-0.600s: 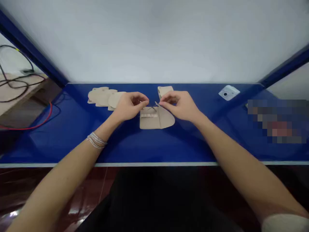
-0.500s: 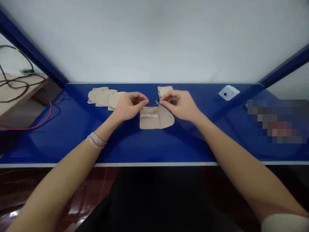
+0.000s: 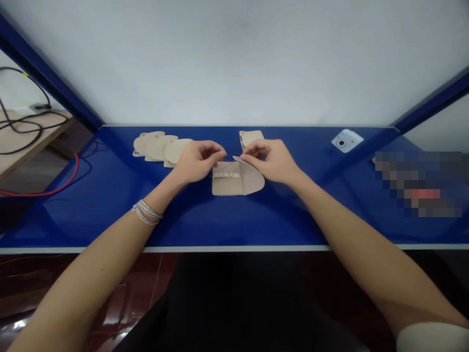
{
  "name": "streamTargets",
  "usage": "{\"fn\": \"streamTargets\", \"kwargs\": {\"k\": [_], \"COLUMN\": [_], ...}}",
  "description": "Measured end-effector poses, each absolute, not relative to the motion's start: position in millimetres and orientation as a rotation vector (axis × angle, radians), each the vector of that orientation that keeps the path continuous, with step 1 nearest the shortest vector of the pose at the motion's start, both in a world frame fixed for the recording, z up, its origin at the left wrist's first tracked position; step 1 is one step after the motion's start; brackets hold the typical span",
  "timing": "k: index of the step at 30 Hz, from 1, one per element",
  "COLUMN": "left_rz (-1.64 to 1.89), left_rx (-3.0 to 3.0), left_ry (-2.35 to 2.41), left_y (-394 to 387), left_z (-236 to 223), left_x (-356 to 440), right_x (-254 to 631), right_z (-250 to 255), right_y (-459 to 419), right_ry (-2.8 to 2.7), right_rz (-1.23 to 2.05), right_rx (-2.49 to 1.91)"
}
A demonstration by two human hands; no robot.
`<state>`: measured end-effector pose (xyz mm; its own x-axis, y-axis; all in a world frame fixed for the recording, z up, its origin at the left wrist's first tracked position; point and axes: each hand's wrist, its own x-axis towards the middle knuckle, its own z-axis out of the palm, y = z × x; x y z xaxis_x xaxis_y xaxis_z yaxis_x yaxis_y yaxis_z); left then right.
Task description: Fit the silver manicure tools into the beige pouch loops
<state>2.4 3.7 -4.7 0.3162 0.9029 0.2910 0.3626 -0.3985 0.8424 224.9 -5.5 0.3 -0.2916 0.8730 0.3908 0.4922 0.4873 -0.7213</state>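
A flat beige case (image 3: 226,186) with a rounded flap (image 3: 254,178) lies open on the glossy blue tabletop (image 3: 234,225). At its far edge, the right hand (image 3: 274,159) grips a small pale pointed piece (image 3: 237,158) in its fingers — those of the left hand (image 3: 198,161) are closed, whether on anything I cannot tell

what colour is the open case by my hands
The open case is beige, seen in the head view.

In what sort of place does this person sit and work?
Probably a small workshop or work booth: a blue table, a pale upright panel behind it, and several similar beige pieces laid out there.
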Motion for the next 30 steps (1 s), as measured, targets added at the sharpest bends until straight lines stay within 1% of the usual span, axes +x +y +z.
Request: {"fn": "streamTargets", "kwargs": {"k": [30], "left_rz": [1.053], "left_rx": [1.795], "left_ry": [1.024], "left_y": [0.6], "left_z": [1.5], "left_x": [4.2], "right_x": [222.6], "right_z": [0.4], "right_y": [-8.1], "right_ry": [-1.906], "right_rz": [0.732], "right_rx": [-1.064]}}
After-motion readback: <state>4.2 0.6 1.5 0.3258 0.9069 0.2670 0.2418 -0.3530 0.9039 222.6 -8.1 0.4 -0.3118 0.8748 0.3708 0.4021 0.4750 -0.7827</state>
